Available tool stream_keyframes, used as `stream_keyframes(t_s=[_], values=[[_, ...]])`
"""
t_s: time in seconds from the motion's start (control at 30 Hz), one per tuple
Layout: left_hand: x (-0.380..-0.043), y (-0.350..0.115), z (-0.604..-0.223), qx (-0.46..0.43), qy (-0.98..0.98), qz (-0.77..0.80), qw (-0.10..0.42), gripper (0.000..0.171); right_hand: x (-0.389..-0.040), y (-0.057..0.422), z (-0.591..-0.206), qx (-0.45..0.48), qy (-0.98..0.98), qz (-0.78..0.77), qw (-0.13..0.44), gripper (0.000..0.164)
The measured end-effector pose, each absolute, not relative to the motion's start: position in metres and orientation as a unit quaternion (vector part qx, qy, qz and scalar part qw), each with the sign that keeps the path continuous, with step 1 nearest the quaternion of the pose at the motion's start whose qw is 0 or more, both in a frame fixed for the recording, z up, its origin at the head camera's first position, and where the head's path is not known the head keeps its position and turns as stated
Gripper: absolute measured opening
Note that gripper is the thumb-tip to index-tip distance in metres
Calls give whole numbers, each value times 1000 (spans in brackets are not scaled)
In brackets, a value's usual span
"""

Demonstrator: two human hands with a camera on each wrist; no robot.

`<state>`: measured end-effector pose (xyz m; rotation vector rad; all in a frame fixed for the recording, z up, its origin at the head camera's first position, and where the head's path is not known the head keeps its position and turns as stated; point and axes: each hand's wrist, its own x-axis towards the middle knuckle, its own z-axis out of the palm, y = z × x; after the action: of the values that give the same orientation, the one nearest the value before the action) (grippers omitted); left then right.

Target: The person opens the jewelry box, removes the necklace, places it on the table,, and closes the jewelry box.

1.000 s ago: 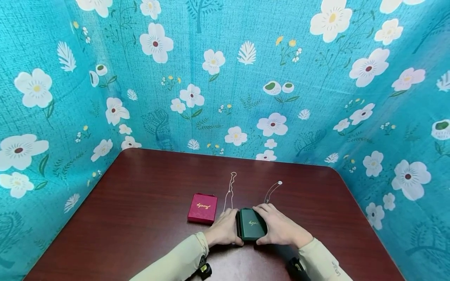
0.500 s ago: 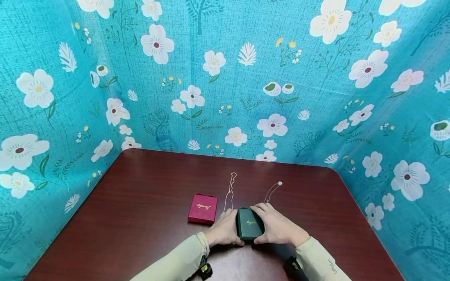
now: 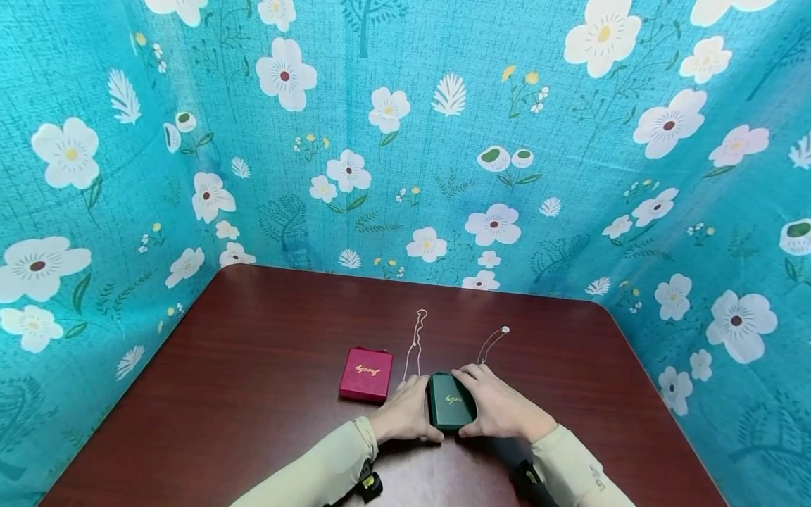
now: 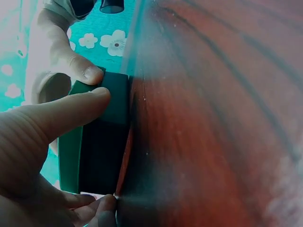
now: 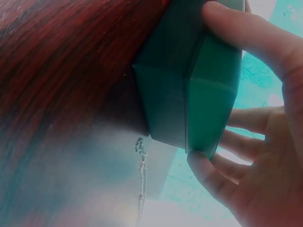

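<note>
A green jewelry box (image 3: 448,403) with gold lettering lies on the table between both hands in the head view. My left hand (image 3: 404,412) grips its left end, thumb on the near side and fingers on the far side. From the right, my right hand (image 3: 502,403) holds the lid between thumb and fingers. In the right wrist view the green lid (image 5: 210,97) sits on the darker lower part (image 5: 163,101), a thin seam running between them. Both thumbs lie close together on the box's near side in the left wrist view.
Left of the hands lies a red jewelry box (image 3: 365,376) with gold lettering. A thin chain necklace (image 3: 415,344) stretches out beyond the left hand. Beyond the right hand lies another fine chain with a white round piece (image 3: 505,329). Floral curtains surround the dark red table (image 3: 272,338).
The right hand has shifted slightly left with the green lid, covering the dark strip that showed at the box's left side. The left hand stays almost in place.
</note>
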<state>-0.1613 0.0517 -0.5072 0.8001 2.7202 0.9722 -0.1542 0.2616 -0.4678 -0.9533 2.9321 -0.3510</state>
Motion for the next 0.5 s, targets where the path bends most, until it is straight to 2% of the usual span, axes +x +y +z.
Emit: stream_keyframes(t_s=[0.27,0.5], values=[[-161,53,-505,278,900,331,63,102,-155,263,-470,-307,945,-110,6,98],[-160,51,-505,276,900,333,57,93,-151,266,-471,-302,945,-123,29,98]])
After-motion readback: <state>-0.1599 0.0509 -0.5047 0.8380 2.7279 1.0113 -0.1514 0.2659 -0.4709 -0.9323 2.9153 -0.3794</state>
